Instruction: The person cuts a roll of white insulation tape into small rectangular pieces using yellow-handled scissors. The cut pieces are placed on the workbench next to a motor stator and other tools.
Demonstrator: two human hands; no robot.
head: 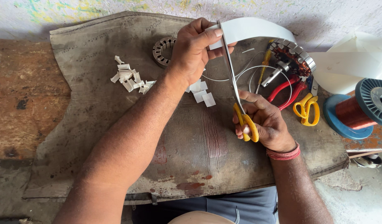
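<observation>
Head view: the left hand (191, 49) pinches a white paper strip (253, 29) taut above the counter (17, 95), fingers closed on its end so the blades meet it squarely. The right hand (263, 122) grips yellow-handled scissors (236, 95), fingers through the loops, blades on the strip beside cut paper pieces (129, 76).

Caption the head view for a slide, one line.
Left hand holds a white paper strip while right hand cuts it with yellow-handled scissors over a worn mat.
</observation>
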